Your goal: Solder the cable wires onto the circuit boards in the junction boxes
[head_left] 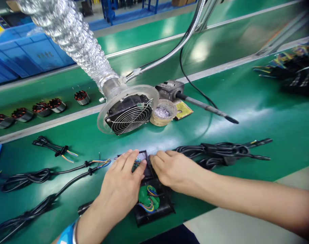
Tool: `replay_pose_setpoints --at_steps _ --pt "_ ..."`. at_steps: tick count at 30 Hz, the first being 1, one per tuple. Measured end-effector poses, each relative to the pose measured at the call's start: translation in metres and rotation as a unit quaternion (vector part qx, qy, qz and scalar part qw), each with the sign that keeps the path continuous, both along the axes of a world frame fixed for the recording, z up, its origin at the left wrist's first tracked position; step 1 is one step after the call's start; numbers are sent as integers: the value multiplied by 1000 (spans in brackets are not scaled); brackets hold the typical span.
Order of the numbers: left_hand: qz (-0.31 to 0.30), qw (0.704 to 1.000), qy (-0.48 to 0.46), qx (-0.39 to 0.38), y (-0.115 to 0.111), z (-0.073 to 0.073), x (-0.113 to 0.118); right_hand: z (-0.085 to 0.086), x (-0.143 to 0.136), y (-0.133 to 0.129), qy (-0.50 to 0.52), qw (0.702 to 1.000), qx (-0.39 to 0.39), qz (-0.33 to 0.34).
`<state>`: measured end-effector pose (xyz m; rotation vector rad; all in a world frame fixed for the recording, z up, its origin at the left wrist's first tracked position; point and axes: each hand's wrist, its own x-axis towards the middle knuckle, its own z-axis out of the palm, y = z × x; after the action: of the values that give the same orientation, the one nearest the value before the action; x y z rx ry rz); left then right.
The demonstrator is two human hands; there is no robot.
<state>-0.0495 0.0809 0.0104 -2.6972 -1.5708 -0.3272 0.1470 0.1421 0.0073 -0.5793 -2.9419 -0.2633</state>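
Note:
My left hand (pixel 124 181) lies over a black frame (pixel 148 173), fingers stretched out across its left side and thumb apart. Between thumb and fingers, part of a small circuit board with wires (pixel 137 162) shows. At the frame's right edge my right hand (pixel 169 169) is closed, its fingers curled; what they hold, if anything, is hidden. Just nearer to me, a green circuit board (pixel 144 195) with coloured wires rests on a black tray (pixel 143 218). Left of my left hand, a black cable (pixel 75 183) ends in bare coloured wires.
Above my hands hangs a fume fan (pixel 130 118) on a foil duct (pixel 85 44). Behind stand a soldering iron (pixel 205 106) in its holder and a tub of solder scraps (pixel 164 112). Bundled cables (pixel 215 150) lie right; several motor stators (pixel 56 105) line the back left.

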Motion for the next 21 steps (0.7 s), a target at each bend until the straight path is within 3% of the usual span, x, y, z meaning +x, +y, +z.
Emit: replay_pose_setpoints --at_steps 6,15,18,21 --pt "5 1000 11 -3 1 6 3 -9 -2 -6 13 1000 20 -19" --pt "-35 997 70 -24 -9 4 13 -12 10 15 96 989 -98 -60" --pt "-68 993 31 -88 -9 17 -2 -3 10 14 109 986 -113 -58" --pt "-2 993 -70 -96 -17 33 -29 12 3 9 155 980 -117 -53"
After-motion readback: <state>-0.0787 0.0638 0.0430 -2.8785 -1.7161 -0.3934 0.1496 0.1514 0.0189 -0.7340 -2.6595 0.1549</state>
